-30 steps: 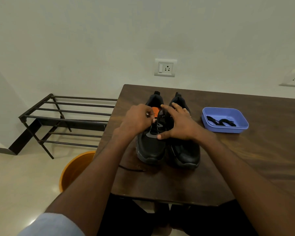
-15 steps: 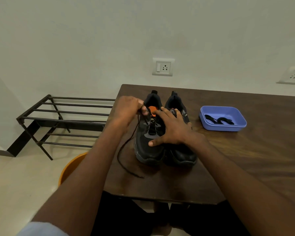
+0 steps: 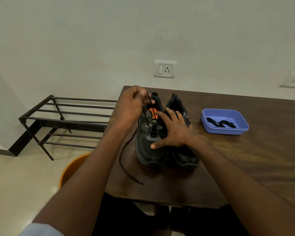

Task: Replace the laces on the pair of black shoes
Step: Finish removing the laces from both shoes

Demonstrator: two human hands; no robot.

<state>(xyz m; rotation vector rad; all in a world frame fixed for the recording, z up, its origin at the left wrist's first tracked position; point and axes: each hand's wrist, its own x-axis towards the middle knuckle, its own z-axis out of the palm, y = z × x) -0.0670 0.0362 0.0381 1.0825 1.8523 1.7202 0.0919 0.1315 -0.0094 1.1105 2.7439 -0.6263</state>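
Observation:
Two black shoes stand side by side on the dark wooden table (image 3: 245,167), toes toward me. The left shoe (image 3: 148,150) has an orange lining. My left hand (image 3: 133,104) hovers above its heel and pinches a black lace (image 3: 124,160) that runs from the eyelets up to my fingers, then trails down over the table to its front left. My right hand (image 3: 172,130) lies spread over both shoes, fingers straight, thumb on the left shoe's toe box. The right shoe (image 3: 182,157) is partly hidden under that hand.
A blue plastic tray (image 3: 228,130) with black laces (image 3: 220,123) inside sits on the table right of the shoes. An orange bucket (image 3: 71,169) stands on the floor under the table's left edge. A dark metal shoe rack (image 3: 61,120) is against the wall at left.
My left hand has risen and drawn back toward the heel, pulling the lace out of the left shoe; more lace now trails over the table. My right hand stays pressed on the shoes.

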